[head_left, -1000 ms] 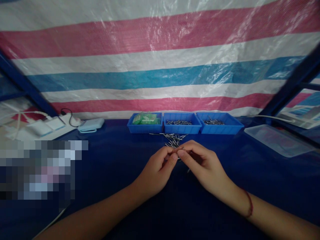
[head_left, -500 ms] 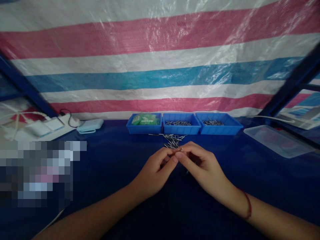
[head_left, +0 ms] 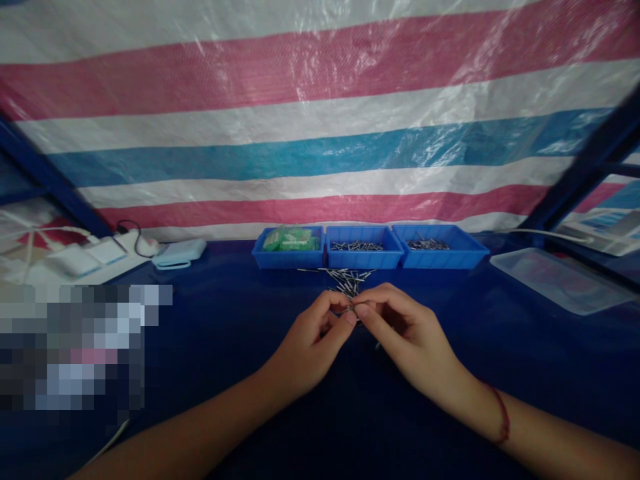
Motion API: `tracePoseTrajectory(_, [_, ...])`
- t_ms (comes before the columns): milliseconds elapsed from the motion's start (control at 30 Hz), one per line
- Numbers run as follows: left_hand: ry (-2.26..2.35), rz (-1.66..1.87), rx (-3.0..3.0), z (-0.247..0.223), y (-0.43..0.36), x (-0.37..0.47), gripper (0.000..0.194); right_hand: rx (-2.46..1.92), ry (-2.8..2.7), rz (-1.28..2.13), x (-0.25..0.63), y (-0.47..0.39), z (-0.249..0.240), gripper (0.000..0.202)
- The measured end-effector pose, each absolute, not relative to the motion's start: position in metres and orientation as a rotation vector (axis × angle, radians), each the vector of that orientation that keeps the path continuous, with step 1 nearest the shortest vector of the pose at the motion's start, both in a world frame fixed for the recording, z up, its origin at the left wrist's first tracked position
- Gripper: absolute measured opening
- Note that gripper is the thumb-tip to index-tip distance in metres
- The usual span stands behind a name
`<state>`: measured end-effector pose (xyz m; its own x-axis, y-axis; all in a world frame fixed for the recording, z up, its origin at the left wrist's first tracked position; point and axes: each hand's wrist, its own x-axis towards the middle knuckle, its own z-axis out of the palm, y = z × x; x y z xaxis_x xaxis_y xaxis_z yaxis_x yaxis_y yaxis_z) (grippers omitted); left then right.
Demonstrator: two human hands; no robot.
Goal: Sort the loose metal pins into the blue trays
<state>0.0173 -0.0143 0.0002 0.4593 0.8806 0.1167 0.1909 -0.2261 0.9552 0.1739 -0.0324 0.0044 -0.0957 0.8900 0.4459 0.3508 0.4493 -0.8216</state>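
Compared with half a second ago, I see the left hand (head_left: 314, 337) and right hand (head_left: 415, 327) slightly apart at the tips, baring a small metal piece (head_left: 353, 308) between them. Each is closed to a thumb-and-finger pinch on it; its exact shape I cannot tell. It sits just before the pile of metal pins (head_left: 345, 279), so I judge the fingerwork unfinished

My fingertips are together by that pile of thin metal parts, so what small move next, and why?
Perhaps steady the left hand and tilt the right hand slightly for a clearer look: they meet at a small metallic piece that they mostly cover.
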Motion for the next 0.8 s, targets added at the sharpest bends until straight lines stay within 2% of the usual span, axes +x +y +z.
tracePoseTrajectory(200, [0.932,0.874,1.721,-0.001,-0.015,0.017,0.019,-1.072,-1.673,0.668,0.175,-0.033,0.003,0.012])
tracePoseTrajectory(567, [1.017,1.113,1.847,-0.002,-0.018,0.015,0.010,-1.019,-1.865,0.594,0.173,-0.031,0.006,0.014])
tracePoseTrajectory(633, [1.026,1.143,1.876,-0.005,-0.017,0.014,0.012,-1.028,-1.892,0.488,0.180,-0.024,0.010,0.016])
tracePoseTrajectory(800, [1.196,1.204,2.077,-0.012,-0.015,0.015,0.039,-1.348,-1.659,-0.118,0.234,0.017,0.025,0.022])
